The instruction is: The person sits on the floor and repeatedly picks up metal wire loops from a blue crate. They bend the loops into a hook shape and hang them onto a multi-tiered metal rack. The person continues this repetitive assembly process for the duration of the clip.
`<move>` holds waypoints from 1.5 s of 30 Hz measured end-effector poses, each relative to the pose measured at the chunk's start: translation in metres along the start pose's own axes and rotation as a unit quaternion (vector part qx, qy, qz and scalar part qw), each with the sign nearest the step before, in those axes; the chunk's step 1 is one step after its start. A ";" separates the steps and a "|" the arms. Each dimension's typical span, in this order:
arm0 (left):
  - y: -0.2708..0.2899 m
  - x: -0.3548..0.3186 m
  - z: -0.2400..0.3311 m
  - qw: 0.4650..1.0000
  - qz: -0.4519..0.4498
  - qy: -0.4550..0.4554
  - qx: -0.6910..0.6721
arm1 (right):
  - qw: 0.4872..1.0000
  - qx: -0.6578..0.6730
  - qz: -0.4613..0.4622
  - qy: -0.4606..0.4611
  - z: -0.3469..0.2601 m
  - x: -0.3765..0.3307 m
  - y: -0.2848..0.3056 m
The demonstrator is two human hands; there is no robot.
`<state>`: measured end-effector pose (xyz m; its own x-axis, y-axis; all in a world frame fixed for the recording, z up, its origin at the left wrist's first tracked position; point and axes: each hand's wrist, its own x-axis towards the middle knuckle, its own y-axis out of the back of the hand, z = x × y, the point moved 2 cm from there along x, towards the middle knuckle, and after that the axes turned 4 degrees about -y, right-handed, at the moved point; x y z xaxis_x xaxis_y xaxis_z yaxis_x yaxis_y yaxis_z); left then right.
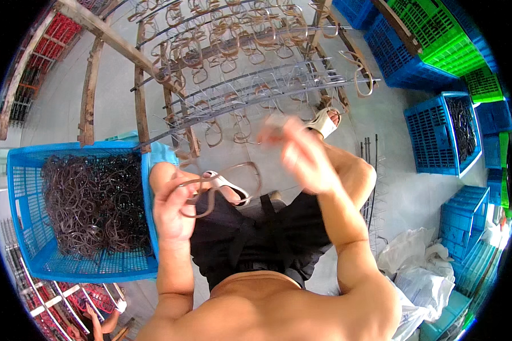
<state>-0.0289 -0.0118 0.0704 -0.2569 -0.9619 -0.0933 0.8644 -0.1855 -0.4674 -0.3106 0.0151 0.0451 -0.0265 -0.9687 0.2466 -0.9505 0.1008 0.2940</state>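
Observation:
My left hand [175, 211] is closed on a brown eyeglass frame [248, 164], which sticks out to the right above my knees. Ahead of my right knee is my right hand [306, 159], raised toward the rack. Its fingers are smeared by motion, so their grip is unclear. Similar brown eyeglass frames [213, 132] hang in rows from the dark rods [239, 103] of the rack in front of me. Against my left leg stands a blue plastic crate [24, 219], heaped with dark brown eyeglass frames [82, 213].
Wooden posts [141, 94] carry the rods. Blue crates [432, 139] and green crates [438, 42] stand to the right. Clear plastic bags [421, 281] lie at lower right. Thin spiked rods [375, 170] are beside my right knee. Another person's arm [99, 325] shows at lower left.

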 end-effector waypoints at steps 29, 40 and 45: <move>-0.038 0.005 -0.039 0.925 -0.208 -0.012 0.318 | 0.834 0.171 0.501 -0.156 0.090 0.057 0.087; -0.033 0.010 -0.049 0.941 -0.175 -0.001 0.289 | 0.812 0.286 0.491 -0.133 0.101 0.065 0.088; -0.031 0.010 -0.048 0.941 -0.166 0.004 0.295 | 0.790 0.355 0.481 -0.137 0.099 0.064 0.091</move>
<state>-0.0790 -0.0058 0.0418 -0.5566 -0.8300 -0.0363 0.8247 -0.5573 0.0963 -0.4300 -0.0600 -0.0040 -0.8159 -0.5436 -0.1969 -0.3810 0.7616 -0.5242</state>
